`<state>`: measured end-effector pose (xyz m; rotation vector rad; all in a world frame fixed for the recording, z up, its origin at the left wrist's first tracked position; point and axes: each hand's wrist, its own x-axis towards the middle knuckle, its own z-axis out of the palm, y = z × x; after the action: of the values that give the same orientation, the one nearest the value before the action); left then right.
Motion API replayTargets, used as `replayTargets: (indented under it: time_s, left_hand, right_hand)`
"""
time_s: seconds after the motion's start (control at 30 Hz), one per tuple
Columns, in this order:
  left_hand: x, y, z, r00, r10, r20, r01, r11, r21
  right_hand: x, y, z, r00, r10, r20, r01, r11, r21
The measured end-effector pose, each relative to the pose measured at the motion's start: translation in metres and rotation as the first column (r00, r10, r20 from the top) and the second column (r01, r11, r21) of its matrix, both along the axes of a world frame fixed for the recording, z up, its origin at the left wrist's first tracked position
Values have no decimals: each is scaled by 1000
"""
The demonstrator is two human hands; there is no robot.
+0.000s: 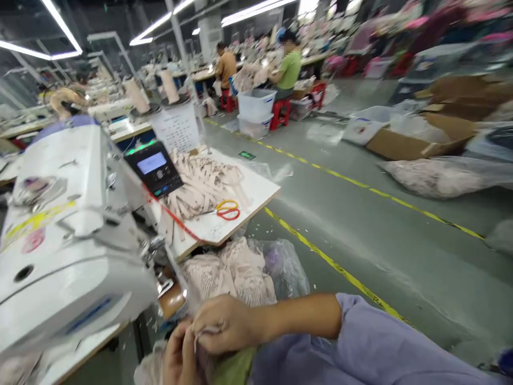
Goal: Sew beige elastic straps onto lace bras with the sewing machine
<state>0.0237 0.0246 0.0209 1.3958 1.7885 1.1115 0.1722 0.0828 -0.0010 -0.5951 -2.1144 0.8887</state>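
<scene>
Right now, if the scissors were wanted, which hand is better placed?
Probably the right hand: it lies nearer the scissors than the left hand, though both meet at a pale strip.

The sewing machine stands left of the hands. Just beyond the hands lies a fabric heap, a plastic bag at its right. Farther ahead, the table carries scissors and, behind them to the left, piled strips. Well ahead, rightward, an open carton sits on the floor.

Left hand; right hand; close together
</scene>
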Motion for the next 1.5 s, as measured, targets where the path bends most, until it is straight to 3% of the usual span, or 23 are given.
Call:
replayTargets:
  time_s: [0.07,0.27,0.5,0.6,0.7,0.77,0.87,1.13,1.33,1.5]
  left_hand:
    - [-2,-5,-1,998,54,-22,-54,998,12]
    - [-15,-9,-2,973,-2,-229,59,968,245]
    - [-20,-14,-8,980,-96,-176,139,957,253]
    - [-23,-15,-4,973,-38,-228,92,968,234]
    - [-25,-16,4,925,-56,-376,173,943,285]
    - [-26,-16,11,882,-97,-460,274,902,335]
    - [-28,-15,18,849,-111,-517,335,869,364]
    - [-32,-9,22,854,-190,-485,338,911,238]
    - [-32,-5,23,874,-237,-425,342,920,189]
    - [-36,1,23,859,-278,-429,352,930,104]
  right_hand:
    - [1,-4,10,999,-35,-40,33,999,-40]
    - [-2,-10,17,1000,1,19,2,988,-155]
    - [-4,-11,15,996,-75,52,88,937,-338]
    - [0,1,16,989,-119,93,142,941,-308]
    - [6,13,21,975,-159,158,187,965,-183]
    - [8,19,26,975,-102,200,134,979,-156]
    - [8,21,33,973,24,231,31,972,-231]
    - [12,26,49,962,152,225,-58,925,-376]
    - [14,33,53,952,239,189,-112,851,-513]
    - [15,35,53,941,267,210,-135,862,-489]
